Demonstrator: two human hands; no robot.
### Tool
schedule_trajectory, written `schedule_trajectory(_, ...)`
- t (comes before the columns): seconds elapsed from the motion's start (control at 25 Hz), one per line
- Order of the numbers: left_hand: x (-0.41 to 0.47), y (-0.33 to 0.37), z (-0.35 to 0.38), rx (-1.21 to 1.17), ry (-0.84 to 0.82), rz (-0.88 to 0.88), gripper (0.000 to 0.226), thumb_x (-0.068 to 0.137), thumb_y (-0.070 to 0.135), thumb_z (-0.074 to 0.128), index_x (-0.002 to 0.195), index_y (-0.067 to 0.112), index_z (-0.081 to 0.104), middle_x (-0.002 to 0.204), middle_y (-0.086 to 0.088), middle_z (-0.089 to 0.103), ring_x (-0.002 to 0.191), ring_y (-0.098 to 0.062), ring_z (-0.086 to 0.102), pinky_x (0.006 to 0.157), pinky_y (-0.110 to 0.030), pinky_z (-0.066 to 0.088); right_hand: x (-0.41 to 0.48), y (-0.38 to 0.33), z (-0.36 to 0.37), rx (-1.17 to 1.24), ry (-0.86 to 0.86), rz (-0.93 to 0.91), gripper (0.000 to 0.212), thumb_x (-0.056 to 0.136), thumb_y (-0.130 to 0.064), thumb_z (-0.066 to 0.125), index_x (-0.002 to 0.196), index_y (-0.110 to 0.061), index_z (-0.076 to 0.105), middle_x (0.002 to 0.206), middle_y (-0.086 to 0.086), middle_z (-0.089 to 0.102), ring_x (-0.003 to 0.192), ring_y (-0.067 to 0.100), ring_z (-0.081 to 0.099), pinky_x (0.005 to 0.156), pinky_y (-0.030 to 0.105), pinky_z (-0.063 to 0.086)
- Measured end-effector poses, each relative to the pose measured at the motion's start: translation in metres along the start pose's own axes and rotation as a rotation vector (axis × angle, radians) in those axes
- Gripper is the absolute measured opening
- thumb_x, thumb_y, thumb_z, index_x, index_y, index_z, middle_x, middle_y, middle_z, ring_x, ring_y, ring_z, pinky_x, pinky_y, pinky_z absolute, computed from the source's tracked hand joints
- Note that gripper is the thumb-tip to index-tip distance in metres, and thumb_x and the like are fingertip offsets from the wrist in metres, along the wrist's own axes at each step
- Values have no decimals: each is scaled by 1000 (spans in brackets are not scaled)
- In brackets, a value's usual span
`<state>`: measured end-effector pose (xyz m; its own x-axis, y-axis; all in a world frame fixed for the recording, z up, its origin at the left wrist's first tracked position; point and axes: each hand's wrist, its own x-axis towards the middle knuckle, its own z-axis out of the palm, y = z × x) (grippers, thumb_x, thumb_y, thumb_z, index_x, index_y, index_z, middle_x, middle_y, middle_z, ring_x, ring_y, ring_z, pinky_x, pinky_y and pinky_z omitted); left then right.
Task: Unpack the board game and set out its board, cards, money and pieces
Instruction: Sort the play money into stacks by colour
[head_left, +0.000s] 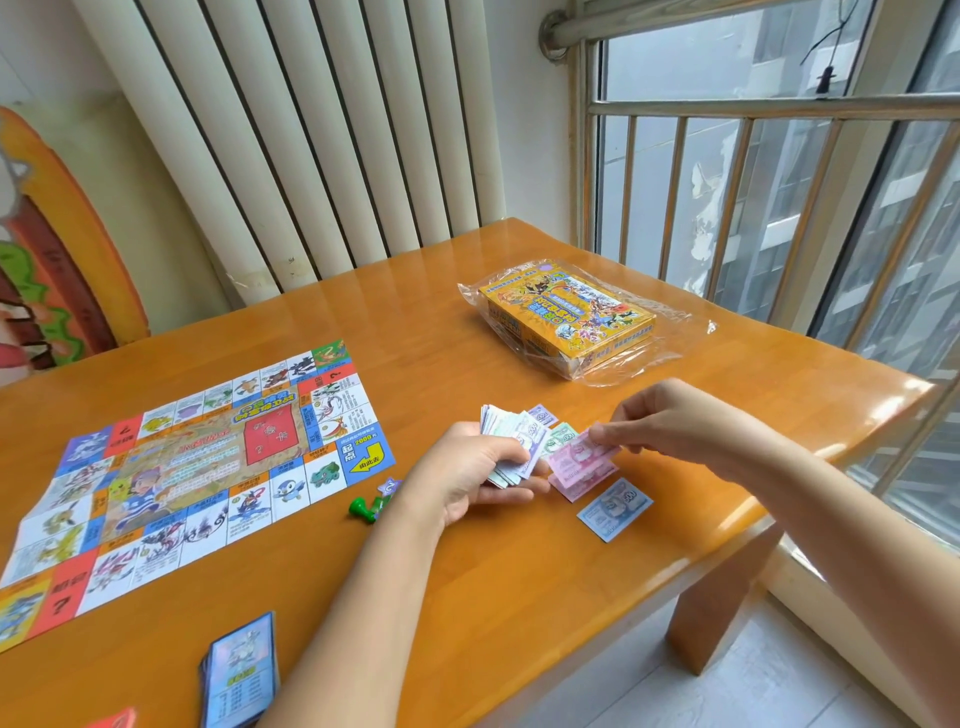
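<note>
Money sorting: left hand (475, 480) grips a fanned stack of paper banknotes (500, 434); right hand (660, 415) pinches a pink paper banknote (577, 458) just beside the stack. The blue paper banknote (615, 510) nearby reads "500".

Table (519, 597) bare at far middle, a wide lane between board (197, 467) and box (571, 317); bare too at near edge between the forearms. Board fills the left; cards (239, 670) sit near-left; green pawn (361, 508) just off the board's corner (more pieces (389, 487) beside it, half hidden by the wrist). Left hand (467, 478) with wad (506, 436) and right hand (660, 410) on pink notes (582, 462) block centre-right, blue note (615, 509) just beside. Radiator (311, 130) and window bars (727, 197) wall the far sides.
</note>
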<state>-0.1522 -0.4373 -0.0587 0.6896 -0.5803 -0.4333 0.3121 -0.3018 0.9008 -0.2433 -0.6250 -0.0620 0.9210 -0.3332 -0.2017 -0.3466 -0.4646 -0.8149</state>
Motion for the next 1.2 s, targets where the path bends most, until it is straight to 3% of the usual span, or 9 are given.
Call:
schedule_trajectory(0.08,0,-1,1,87,32,8,11,88,-3,50,94,4,57,68,-9,70,52,-17,67,43,-20,52,-2,3,1,-27,-26,7,33,72,-42,78,64,-11,70,62,1,58,61,13,43,56,28,29)
schedule_trajectory(0.2,0,-1,-2,119,3,-18,9,88,0,52,94,4,57,68,-10,70,52,-17,67,41,-19,50,-3,4,-3,-65,-33,25,39,71,-45,78,71,-7,71,60,-1,56,59,12,38,50,24,25)
schedule_trajectory(0.44,1,-3,0,137,-63,-85,17,88,-1,50,104,-1,55,80,-18,72,56,-20,69,42,-20,51,5,3,3,-168,1,6,37,73,-45,77,54,-18,61,47,-8,45,47,9,33,46,23,23)
schedule_trajectory(0.64,2,-4,-1,129,-52,-97,24,88,-1,51,112,-3,50,82,-19,72,59,-23,70,42,-21,52,8,4,10,-403,50,-55,35,73,-48,76,55,-24,58,51,-8,49,49,9,38,43,20,26)
schedule_trajectory(0.84,1,-2,-2,92,-62,-82,22,90,-1,52,111,-4,52,82,-19,72,58,-21,69,44,-21,53,6,5,15,-464,128,-68,36,71,-45,79,60,-22,54,58,-9,52,53,6,43,46,21,30)
schedule_trajectory(0.96,-1,-1,-1,45,-81,-2,15,91,1,55,105,2,58,83,-15,73,62,-19,70,51,-21,56,8,5,19,-197,214,-156,37,79,-43,73,62,-17,54,55,-8,50,50,7,41,47,19,30)
schedule_trajectory(1.08,0,-3,-1,17,-61,73,20,88,4,62,108,7,60,85,-12,74,67,-19,72,53,-21,56,8,-4,22,152,158,-238,26,81,-35,72,71,-12,67,57,-5,59,51,2,50,51,15,40)
schedule_trajectory(1.2,3,-3,0,-48,-2,121,16,86,7,66,101,9,61,80,-9,74,63,-17,71,51,-20,56,13,-13,25,223,91,-254,15,79,-25,76,72,-12,72,55,-4,63,51,4,55,50,17,45)
